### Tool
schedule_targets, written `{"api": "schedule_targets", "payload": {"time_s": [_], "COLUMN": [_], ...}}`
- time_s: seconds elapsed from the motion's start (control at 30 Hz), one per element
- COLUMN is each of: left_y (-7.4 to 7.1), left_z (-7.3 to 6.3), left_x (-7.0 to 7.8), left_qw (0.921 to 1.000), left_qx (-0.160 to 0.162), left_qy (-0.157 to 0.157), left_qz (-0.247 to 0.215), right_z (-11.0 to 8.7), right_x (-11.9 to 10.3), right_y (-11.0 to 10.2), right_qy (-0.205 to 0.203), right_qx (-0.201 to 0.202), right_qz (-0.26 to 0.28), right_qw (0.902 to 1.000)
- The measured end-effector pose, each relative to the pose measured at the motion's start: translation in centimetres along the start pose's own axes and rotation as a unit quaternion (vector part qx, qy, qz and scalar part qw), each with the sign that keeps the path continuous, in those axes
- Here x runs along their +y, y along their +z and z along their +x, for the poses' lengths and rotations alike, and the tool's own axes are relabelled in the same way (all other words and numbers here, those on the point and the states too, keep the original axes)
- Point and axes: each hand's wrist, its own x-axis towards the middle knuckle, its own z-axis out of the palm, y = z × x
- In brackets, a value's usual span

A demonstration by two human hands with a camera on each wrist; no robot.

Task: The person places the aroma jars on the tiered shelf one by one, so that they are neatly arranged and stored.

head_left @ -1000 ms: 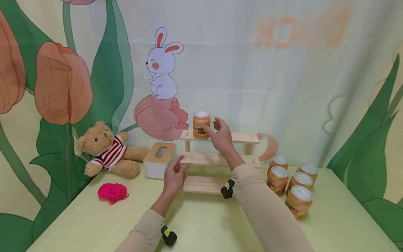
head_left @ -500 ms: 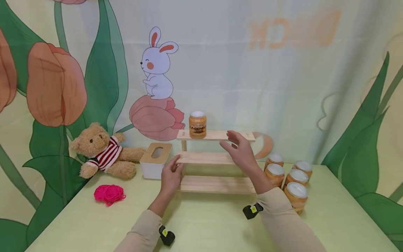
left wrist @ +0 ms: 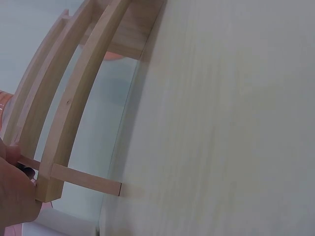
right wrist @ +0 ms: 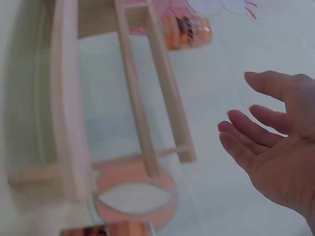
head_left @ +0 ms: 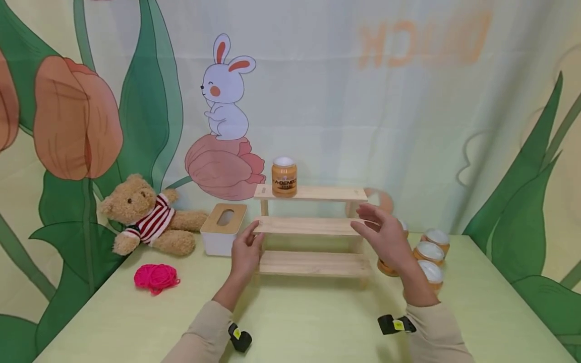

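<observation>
A three-tier wooden shelf [head_left: 308, 226] stands on the table. On the left part of its top board sits an orange-labelled jar [head_left: 284, 178] with a white lid, upright; in the right wrist view that jar [right wrist: 189, 32] appears at the top. My left hand [head_left: 245, 256] holds the left end of the middle board, its thumb below the fingertips. In the left wrist view only part of this hand [left wrist: 18, 191] shows. By the shelf's right end hovers my right hand [head_left: 386, 238], fingers loosely spread and holding nothing. It partly covers several similar jars [head_left: 429, 252] on the table.
A white tissue box [head_left: 222, 233] with a wooden lid stands left of the shelf. Beyond it a teddy bear [head_left: 152, 217] in a striped shirt leans against the printed curtain. Pink yarn [head_left: 156, 278] lies in front of the bear.
My right hand has let go of the jar on the top board and moved right and down towards the other jars. The left hand stays at the shelf's left end.
</observation>
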Motion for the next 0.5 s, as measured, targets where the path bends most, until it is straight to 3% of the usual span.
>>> {"api": "schedule_targets", "payload": {"time_s": [0.3, 0.5], "left_y": [0.3, 0.1], "left_z": [0.0, 0.1], "left_x": [0.4, 0.1], "left_qw": [1.0000, 1.0000], "left_qx": [0.003, -0.001], "left_qy": [0.004, 0.001], "left_qz": [0.004, -0.007], "right_z": [-1.3, -2.1], "right_x": [1.3, 3.2], "right_y": [-6.4, -9.0], "right_qy": [0.020, 0.026], "right_qx": [-0.001, 0.002], "right_qz": [-0.113, -0.153], "right_qw": [0.9934, 0.9879]}}
